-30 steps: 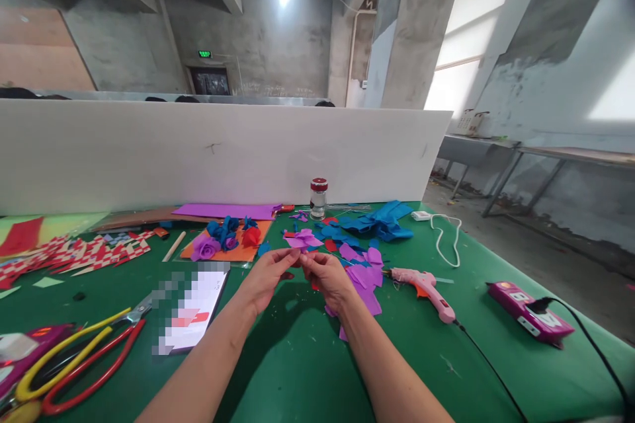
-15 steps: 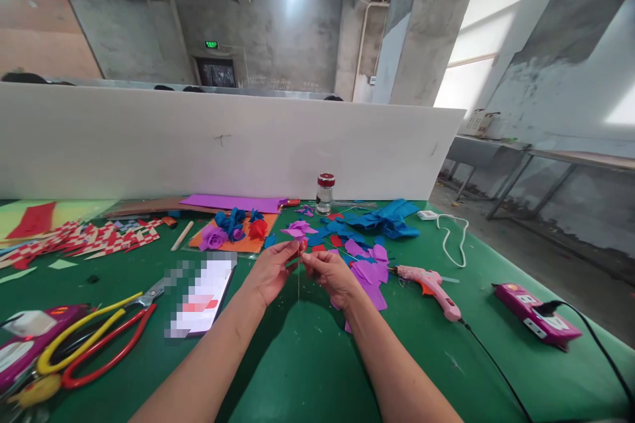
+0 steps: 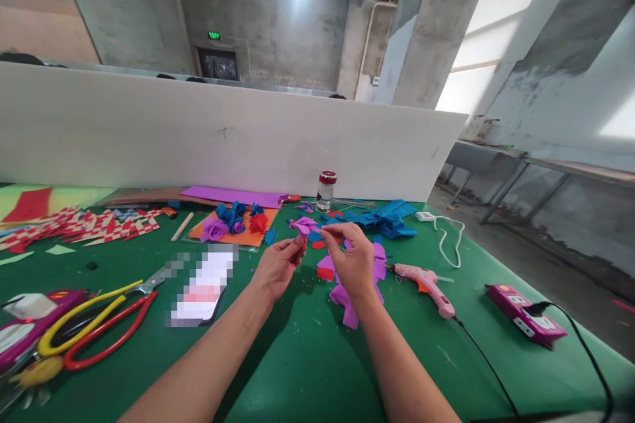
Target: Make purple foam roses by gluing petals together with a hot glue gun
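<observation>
Near the middle of the green table, my left hand (image 3: 278,266) pinches the base of a purple paper flower (image 3: 303,225). The fingertips of my right hand (image 3: 351,254) are closed at the flower's right edge, on a purple petal. Below and beside my right hand lie cut purple paper pieces (image 3: 347,307) and a red piece (image 3: 325,273). Behind the hands stands a small glass jar (image 3: 325,195) with a red lid. Crumpled blue paper (image 3: 394,218) lies right of the jar. Finished purple, blue and red paper flowers (image 3: 214,229) rest on an orange sheet to the left.
A pink glue gun (image 3: 426,285) and a purple power strip (image 3: 526,316) with a black cord lie at right. Large scissors (image 3: 106,324), a phone (image 3: 206,287) and checkered strips (image 3: 99,226) are at left. A white board (image 3: 278,145) stands across the back.
My right hand has risen and moved right, from the stem below the flower to a petal at its edge. The flower is now tilted. The view has shifted slightly.
</observation>
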`<state>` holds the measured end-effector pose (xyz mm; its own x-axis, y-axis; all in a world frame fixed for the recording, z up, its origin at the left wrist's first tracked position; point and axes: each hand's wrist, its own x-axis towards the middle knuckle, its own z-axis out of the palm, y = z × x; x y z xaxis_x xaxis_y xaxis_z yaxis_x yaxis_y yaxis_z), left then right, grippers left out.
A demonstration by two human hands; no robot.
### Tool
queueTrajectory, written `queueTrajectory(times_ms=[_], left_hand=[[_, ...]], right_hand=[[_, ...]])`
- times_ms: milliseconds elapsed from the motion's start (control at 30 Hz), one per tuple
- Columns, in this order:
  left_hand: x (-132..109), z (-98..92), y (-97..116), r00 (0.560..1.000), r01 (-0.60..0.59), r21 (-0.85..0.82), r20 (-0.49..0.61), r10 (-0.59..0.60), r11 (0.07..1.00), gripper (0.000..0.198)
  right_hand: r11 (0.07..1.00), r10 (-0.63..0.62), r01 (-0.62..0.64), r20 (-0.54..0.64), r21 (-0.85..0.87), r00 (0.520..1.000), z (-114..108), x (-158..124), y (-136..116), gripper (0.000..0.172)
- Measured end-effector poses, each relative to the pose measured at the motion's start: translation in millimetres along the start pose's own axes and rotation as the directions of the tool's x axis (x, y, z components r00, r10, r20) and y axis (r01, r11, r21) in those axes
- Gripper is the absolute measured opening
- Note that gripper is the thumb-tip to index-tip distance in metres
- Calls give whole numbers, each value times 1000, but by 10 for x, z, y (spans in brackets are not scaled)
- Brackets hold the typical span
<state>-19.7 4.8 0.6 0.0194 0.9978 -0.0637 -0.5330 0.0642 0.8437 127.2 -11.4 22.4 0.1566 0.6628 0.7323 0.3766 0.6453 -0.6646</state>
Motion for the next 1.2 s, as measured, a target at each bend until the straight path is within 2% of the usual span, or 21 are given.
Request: queueTrajectory(times_ms=[67, 100, 233, 433, 667, 900, 1200], left_hand=[[-16, 8, -25, 1000, -6, 0, -5, 6, 1000, 27], [-21, 9, -39, 1000, -12, 2, -5, 12, 1000, 25], [-24, 3, -85, 999, -35, 33, -15, 35, 999, 24], [-24, -9, -116, 999, -7, 36, -43, 9, 999, 29], [-48, 15, -128, 999, 21, 50, -28, -20, 999, 34], [-61, 19, -148, 999, 34, 77, -33, -31, 996, 33], [-82, 28, -144, 996, 80, 125, -39, -75, 989, 33]], right_hand=[[968, -180, 189, 68, -167, 981, 2, 11, -49, 9], [938, -230, 250, 109, -240, 967, 15, 12, -55, 8], [835, -282, 338, 190, -434, 940, 93, 23, 3, 5], [840, -236, 301, 195, -452, 952, 124, 53, 102, 5], [920, -159, 210, 174, -332, 972, 59, 79, 198, 9], [965, -107, 152, 211, -213, 972, -10, 150, 204, 17], [960, -60, 109, 192, -257, 979, -53, 179, 234, 30]])
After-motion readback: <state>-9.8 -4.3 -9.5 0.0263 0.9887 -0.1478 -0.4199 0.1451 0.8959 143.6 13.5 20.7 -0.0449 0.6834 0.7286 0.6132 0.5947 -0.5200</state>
